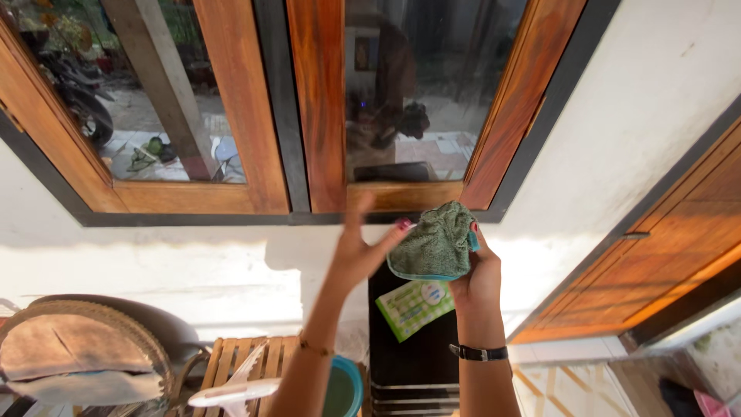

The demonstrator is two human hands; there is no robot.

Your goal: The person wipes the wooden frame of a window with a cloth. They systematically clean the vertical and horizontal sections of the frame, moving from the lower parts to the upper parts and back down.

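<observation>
Holding position below a wooden-framed window (309, 108), both hands were raised before a white wall (641, 100).

Right hand (477, 278): closed around a green cloth (434, 241), a bunched, fuzzy rag with a blue edge, gripped from the right side with the fingers wrapped behind it. A black wristband (480, 353) sat on that wrist.

Left hand (361, 247): open, fingers spread and pointing upward, holding nothing; its thumb tip touched or nearly touched the cloth's upper left edge. A thin bracelet (315, 348) circled the wrist.

Green cloth: held in the air just under the window's lower frame, between the two hands, above a dark upright object (413, 363) whose kind could not be told.

Green-and-white packet (413, 307): checked pattern, seen just below the cloth and against the right palm's heel; whether the hand held it or it lay on the dark object could not be told.

Other items: woven round basket (85, 351) at lower left with tan and pale material in it; slatted wooden bench (231, 363) beside it; teal round rim (351, 386) partly hidden behind the left forearm; wooden door (664, 255) at right.
</observation>
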